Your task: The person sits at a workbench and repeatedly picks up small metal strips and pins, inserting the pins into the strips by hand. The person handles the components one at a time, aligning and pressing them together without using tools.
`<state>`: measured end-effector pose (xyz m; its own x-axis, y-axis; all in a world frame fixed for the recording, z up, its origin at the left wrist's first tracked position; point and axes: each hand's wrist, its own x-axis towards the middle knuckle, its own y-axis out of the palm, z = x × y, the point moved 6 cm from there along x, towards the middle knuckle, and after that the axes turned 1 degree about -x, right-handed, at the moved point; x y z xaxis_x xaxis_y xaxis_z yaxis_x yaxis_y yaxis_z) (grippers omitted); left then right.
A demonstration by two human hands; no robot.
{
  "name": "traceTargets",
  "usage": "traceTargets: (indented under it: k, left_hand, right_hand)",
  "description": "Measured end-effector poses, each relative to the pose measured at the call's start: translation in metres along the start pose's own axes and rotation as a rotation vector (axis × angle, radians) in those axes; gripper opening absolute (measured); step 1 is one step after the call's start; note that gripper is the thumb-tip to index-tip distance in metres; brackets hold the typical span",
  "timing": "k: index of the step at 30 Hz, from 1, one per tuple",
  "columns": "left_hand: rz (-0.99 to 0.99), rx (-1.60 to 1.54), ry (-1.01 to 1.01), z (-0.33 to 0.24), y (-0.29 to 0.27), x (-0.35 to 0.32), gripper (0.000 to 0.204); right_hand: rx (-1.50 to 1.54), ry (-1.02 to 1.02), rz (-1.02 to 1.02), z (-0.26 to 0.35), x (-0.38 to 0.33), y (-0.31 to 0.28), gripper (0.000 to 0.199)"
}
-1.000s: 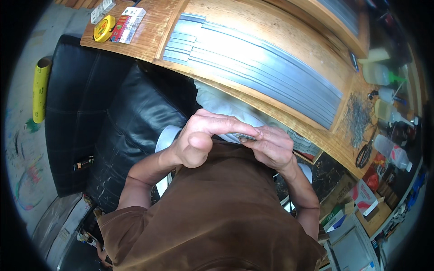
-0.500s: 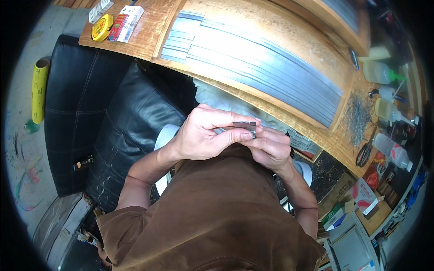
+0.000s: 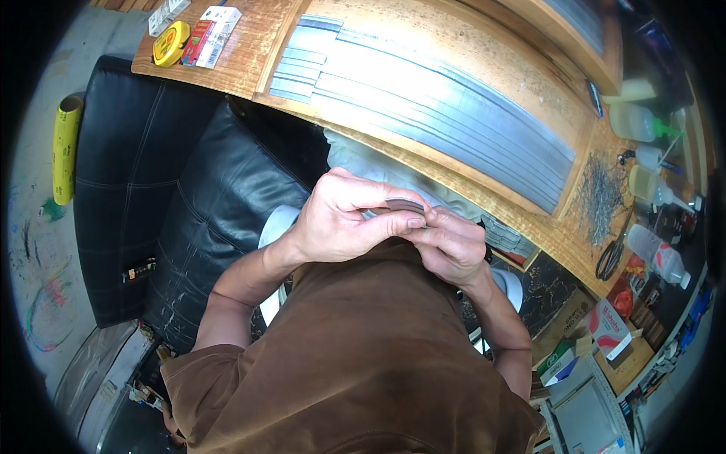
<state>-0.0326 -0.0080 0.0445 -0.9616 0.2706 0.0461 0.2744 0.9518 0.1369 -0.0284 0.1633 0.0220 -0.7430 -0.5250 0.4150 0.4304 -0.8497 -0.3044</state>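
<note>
In front of my chest both hands meet around a small dark grey-brown flat piece (image 3: 404,205), slightly bowed along its upper edge. My left hand (image 3: 336,216) pinches it between thumb and fingers. The fingertips of my right hand (image 3: 451,240) close on its other end, touching the left thumb tip. Most of the piece is covered by fingers, so its exact kind is unclear. Beyond my hands, long grey flat strips (image 3: 431,110) lie side by side in a shallow wooden tray (image 3: 522,87) on the table, with shorter ones at their left end.
A yellow tape measure (image 3: 171,44) and small boxes (image 3: 216,36) sit at the table's far left. At right are a heap of thin metal pieces (image 3: 597,195), black-handled scissors (image 3: 609,257) and several bottles (image 3: 656,253). A black leather chair (image 3: 204,197) stands left.
The small piece has turned between my fingers; its flat, lined face showed before, and now a narrower curved edge shows. Both hands stay nearly in place.
</note>
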Motion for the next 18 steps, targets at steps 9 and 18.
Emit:
traceTargets:
  k: [9,18]
  left_hand:
    - [0.005,0.111,0.079,-0.007,0.004,-0.003,0.019]
    - [0.019,0.104,0.036,-0.006,0.007,-0.002,0.018]
  right_hand:
    - [0.215,0.339,-0.118,-0.009,-0.014,-0.009,0.037]
    - [-0.013,0.225,-0.018,0.001,-0.006,-0.009,0.041]
